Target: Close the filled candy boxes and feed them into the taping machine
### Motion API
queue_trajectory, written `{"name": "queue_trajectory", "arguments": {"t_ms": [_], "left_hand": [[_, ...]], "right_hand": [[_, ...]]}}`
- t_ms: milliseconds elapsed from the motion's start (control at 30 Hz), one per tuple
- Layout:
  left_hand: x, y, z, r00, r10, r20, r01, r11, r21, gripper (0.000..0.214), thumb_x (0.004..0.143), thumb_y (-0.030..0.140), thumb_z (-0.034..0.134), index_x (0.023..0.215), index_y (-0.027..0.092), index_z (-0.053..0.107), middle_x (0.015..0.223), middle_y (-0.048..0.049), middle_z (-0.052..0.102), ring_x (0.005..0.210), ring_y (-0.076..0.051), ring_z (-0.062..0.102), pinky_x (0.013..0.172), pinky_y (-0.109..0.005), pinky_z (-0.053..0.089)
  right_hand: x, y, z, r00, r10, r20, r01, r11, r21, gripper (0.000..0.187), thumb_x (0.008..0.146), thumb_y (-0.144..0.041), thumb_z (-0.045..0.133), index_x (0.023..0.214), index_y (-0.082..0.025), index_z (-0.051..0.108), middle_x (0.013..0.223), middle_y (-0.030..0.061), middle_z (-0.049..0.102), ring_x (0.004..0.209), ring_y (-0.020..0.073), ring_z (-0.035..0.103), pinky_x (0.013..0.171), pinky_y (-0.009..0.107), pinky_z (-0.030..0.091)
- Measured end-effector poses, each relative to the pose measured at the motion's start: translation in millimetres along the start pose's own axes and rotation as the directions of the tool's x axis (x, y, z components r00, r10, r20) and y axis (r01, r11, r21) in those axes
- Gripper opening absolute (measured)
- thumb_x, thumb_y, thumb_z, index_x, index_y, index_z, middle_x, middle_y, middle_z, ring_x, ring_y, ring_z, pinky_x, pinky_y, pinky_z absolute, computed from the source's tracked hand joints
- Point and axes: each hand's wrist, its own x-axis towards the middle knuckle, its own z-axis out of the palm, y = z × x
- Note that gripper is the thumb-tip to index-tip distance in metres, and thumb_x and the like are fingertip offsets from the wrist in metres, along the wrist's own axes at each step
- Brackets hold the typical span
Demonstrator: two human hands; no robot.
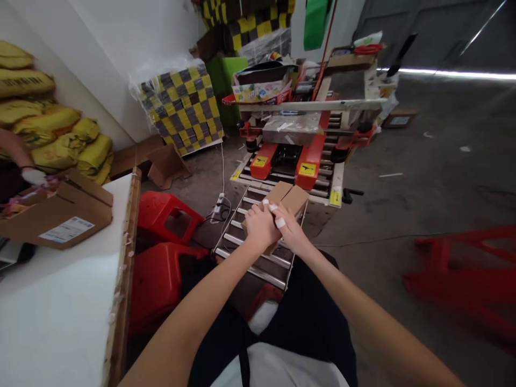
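Note:
A small brown cardboard box point(296, 199) sits on the roller conveyor point(274, 272), its top flaps meeting along a seam. My left hand point(262, 227) is closed over the near top edge of the box, fingers bent. Beside it, nearly touching, my right hand point(291, 228) grips the same near edge. White wraps show on several fingertips. Both hands hide the near part of the box. Just beyond the box stands a carton sealing machine point(292, 129) with two red side belts.
At left, a white table point(60, 301) bears an open carton point(76, 215), with another person's gloved hand point(34, 176) at it. Red stools point(155, 279) stand between table and conveyor. A power strip point(218, 207) lies on the floor. Stacked yellow-and-dark cartons point(181, 105) stand behind.

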Motion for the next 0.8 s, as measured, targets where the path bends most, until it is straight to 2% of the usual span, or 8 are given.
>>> {"name": "queue_trajectory", "arguments": {"t_ms": [133,200,300,367,500,600,700,800], "left_hand": [[14.1,4.7,-4.1,0.996,-0.077,0.036,0.076,0.997,0.006,0.045,0.094,0.02,0.021,0.131,0.009,0.046,0.122,-0.0234,0.051,0.107,-0.029,0.054,0.09,-0.04,0.043],[15.9,0.2,-13.0,0.989,-0.052,0.138,0.053,0.999,0.0,0.049,0.092,0.024,0.034,0.138,0.008,0.037,0.132,-0.0257,0.044,0.112,-0.031,0.053,0.093,-0.04,0.044],[14.7,-16.1,-29.4,0.926,0.098,0.365,-0.073,0.994,-0.081,0.088,0.073,0.034,0.066,0.144,0.004,0.024,0.146,-0.0304,0.024,0.126,-0.038,0.043,0.099,-0.042,0.042],[15.9,-30.7,-34.6,0.89,0.179,0.42,-0.095,0.973,-0.212,0.106,0.064,0.038,0.074,0.147,0.006,0.016,0.151,-0.0308,0.012,0.134,-0.042,0.032,0.104,-0.047,0.038],[21.7,-52.7,-17.9,0.919,0.301,0.253,-0.057,0.739,-0.672,0.086,0.068,0.037,0.071,0.143,0.018,0.033,0.152,-0.0176,0.025,0.14,-0.034,0.026,0.11,-0.047,0.032],[8.2,-54.1,10.3,0.988,0.139,0.073,-0.019,0.567,-0.823,0.062,0.076,0.025,0.063,0.135,0.02,0.045,0.142,-0.0108,0.044,0.135,-0.026,0.036,0.111,-0.044,0.035],[-19.3,-52.5,36.1,0.999,-0.017,0.046,0.049,0.461,-0.886,0.048,0.077,0.022,0.06,0.125,0.022,0.055,0.13,-0.0105,0.055,0.116,-0.024,0.056,0.093,-0.04,0.053],[-41.6,-74.9,44.1,0.996,-0.079,0.033,0.061,0.38,-0.923,0.045,0.072,0.024,0.069,0.116,0.025,0.061,0.135,-0.0116,0.05,0.118,-0.024,0.055,0.085,-0.034,0.057]], "right_hand": [[4.5,-14.6,-3.4,0.99,0.009,0.141,-0.019,0.997,0.076,0.071,0.092,-0.063,0.017,0.144,-0.018,0.034,0.149,0.0115,0.031,0.14,0.027,0.022,0.114,0.057,0.018],[12.0,-14.3,-11.1,0.981,-0.002,0.196,-0.005,0.999,0.035,0.079,0.088,-0.07,0.022,0.143,-0.015,0.036,0.148,0.0142,0.033,0.14,0.0298,0.023,0.113,0.059,0.018],[20.4,-7.7,-22.8,0.95,-0.056,0.308,0.066,0.998,-0.021,0.088,0.082,-0.075,0.034,0.144,-0.013,0.033,0.148,0.017,0.032,0.14,0.0316,0.021,0.113,0.06,0.016],[21.9,-2.9,-26.0,0.917,-0.116,0.382,0.155,0.985,-0.072,0.1,0.074,-0.076,0.05,0.146,-0.011,0.027,0.149,0.0189,0.027,0.141,0.0332,0.017,0.113,0.06,0.015],[25.9,8.0,-20.7,0.898,-0.214,0.384,0.325,0.912,-0.251,0.11,0.06,-0.058,0.074,0.146,-0.01,0.024,0.151,0.021,0.023,0.14,0.0371,0.018,0.111,0.06,0.022],[46.1,29.7,-25.0,0.892,-0.287,0.348,0.391,0.877,-0.28,0.087,0.068,-0.043,0.067,0.142,-0.011,0.034,0.147,0.0216,0.031,0.137,0.0373,0.026,0.108,0.059,0.028],[95.0,70.9,-40.2,0.895,-0.334,0.295,0.409,0.879,-0.245,0.079,0.068,-0.053,0.058,0.131,-0.007,0.047,0.136,0.0282,0.044,0.128,0.0444,0.037,0.098,0.066,0.034],[153.4,109.3,-43.8,0.943,-0.289,0.167,0.327,0.898,-0.295,0.092,0.061,-0.076,0.046,0.116,-0.002,0.058,0.117,0.0385,0.052,0.113,0.0548,0.047,0.08,0.071,0.038]]}}
